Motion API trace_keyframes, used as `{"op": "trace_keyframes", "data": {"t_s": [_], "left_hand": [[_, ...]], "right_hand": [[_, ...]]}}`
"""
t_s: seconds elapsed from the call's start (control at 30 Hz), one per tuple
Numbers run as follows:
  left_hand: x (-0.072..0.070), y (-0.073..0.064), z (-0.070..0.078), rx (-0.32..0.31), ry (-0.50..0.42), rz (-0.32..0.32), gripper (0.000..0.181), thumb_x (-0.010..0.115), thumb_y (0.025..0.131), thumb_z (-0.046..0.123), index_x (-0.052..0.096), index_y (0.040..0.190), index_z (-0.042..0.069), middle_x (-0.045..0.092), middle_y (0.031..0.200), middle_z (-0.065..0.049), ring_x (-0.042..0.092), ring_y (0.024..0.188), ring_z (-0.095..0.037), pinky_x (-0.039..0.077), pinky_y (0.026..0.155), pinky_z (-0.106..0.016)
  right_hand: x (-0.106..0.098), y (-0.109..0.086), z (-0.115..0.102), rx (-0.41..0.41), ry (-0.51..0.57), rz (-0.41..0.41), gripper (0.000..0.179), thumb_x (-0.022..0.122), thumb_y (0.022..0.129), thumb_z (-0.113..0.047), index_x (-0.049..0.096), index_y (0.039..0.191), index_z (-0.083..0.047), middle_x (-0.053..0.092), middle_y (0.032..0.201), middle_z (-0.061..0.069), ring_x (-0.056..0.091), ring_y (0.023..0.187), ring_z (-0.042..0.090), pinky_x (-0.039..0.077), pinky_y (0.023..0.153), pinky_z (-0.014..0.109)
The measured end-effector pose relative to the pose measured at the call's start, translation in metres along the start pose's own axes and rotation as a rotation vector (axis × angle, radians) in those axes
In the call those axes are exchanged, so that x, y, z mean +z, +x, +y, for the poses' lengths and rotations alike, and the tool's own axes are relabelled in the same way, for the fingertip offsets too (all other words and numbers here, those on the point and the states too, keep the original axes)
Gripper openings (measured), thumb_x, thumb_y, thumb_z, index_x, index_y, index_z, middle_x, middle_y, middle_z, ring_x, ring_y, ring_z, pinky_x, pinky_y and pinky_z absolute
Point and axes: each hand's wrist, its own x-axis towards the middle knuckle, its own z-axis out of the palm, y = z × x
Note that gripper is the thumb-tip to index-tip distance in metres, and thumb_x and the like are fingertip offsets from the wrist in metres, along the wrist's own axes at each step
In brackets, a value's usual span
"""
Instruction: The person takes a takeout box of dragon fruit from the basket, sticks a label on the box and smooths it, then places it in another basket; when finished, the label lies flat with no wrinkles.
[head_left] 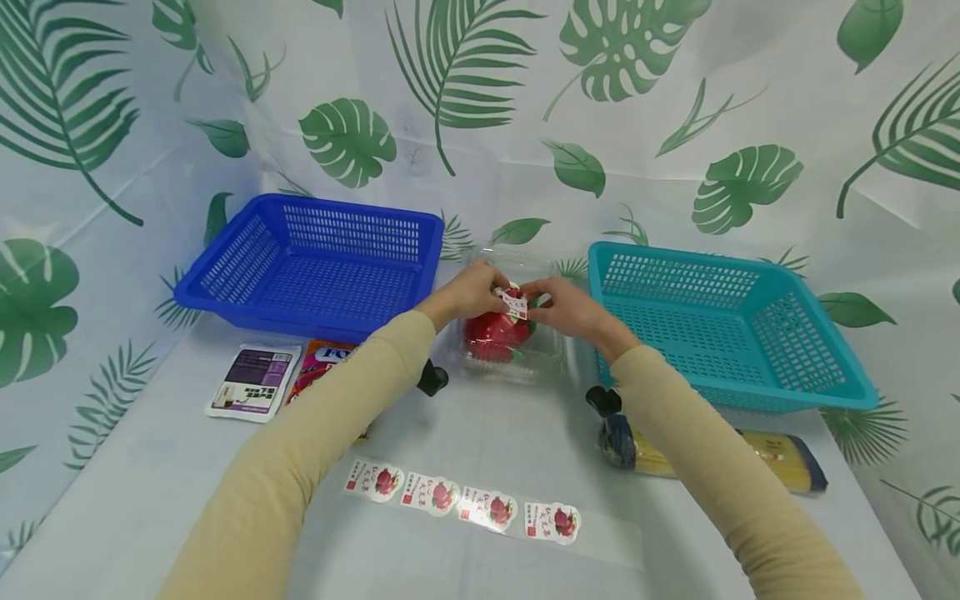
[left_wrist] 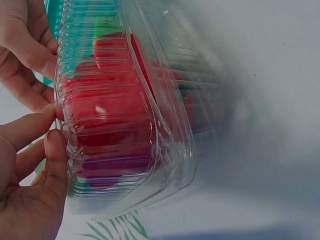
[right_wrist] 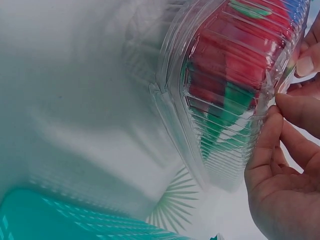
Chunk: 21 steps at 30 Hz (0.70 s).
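A clear plastic clamshell box (head_left: 551,350) stands closed in the middle, with red and green things (head_left: 491,333) inside it. Over its lid lies a white sticker (head_left: 516,305) with red fruit and lettering. My left hand (head_left: 474,290) pinches the sticker's left side between thumb and fingertips, while my right hand (head_left: 570,307) pinches the right side. Both wrist views show the fingertips close against the lid of the box (left_wrist: 110,115); the sticker is mostly hidden there. A backing strip (head_left: 611,537) with several like stickers lies nearer to me on the table.
A blue basket (head_left: 315,312) stands at the back left, a teal basket (head_left: 780,396) at the right. A white and purple pouch (head_left: 255,382) and a red packet (head_left: 318,362) lie below the blue one. A yellow pack (head_left: 780,458) lies partly under my right forearm.
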Motion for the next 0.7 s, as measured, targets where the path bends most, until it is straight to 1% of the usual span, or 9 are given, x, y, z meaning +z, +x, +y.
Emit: {"op": "trace_keyframes", "data": {"t_s": [0.17, 0.37, 0.57, 0.7], "left_hand": [[0.0002, 0.0013, -0.0004, -0.015, -0.019, 0.001, 0.044, 0.070, 0.091, 0.014, 0.059, 0.130, -0.004, 0.052, 0.130, -0.018, 0.054, 0.110, -0.025, 0.048, 0.093, -0.031], [0.0002, 0.0025, -0.0011, -0.027, -0.021, 0.002, 0.046, 0.071, 0.091, 0.014, 0.058, 0.131, -0.004, 0.052, 0.130, -0.018, 0.053, 0.111, -0.024, 0.047, 0.095, -0.031], [0.0004, 0.0026, -0.0012, -0.060, -0.038, 0.004, 0.043, 0.071, 0.090, 0.017, 0.061, 0.128, -0.001, 0.043, 0.134, -0.019, 0.051, 0.110, -0.024, 0.047, 0.094, -0.032], [0.0004, 0.0021, -0.0005, -0.054, -0.028, 0.008, 0.043, 0.072, 0.090, 0.017, 0.062, 0.127, -0.002, 0.041, 0.136, -0.020, 0.051, 0.111, -0.025, 0.047, 0.095, -0.032]], "right_hand": [[-0.0003, 0.0009, 0.0019, -0.001, 0.004, 0.000, 0.050, 0.061, 0.097, -0.009, 0.046, 0.143, 0.000, 0.053, 0.132, 0.019, 0.055, 0.114, 0.036, 0.050, 0.094, 0.045], [-0.0010, -0.0009, 0.0014, 0.010, 0.048, -0.013, 0.051, 0.063, 0.095, -0.011, 0.047, 0.143, -0.002, 0.051, 0.133, 0.018, 0.054, 0.114, 0.036, 0.051, 0.093, 0.045], [-0.0010, -0.0015, 0.0010, 0.019, 0.056, -0.011, 0.051, 0.064, 0.095, -0.012, 0.047, 0.143, -0.003, 0.051, 0.133, 0.018, 0.053, 0.115, 0.035, 0.051, 0.094, 0.045], [-0.0008, -0.0014, 0.0012, 0.019, 0.056, -0.007, 0.050, 0.065, 0.095, -0.012, 0.048, 0.141, -0.002, 0.051, 0.132, 0.018, 0.053, 0.114, 0.035, 0.051, 0.094, 0.045]]}}
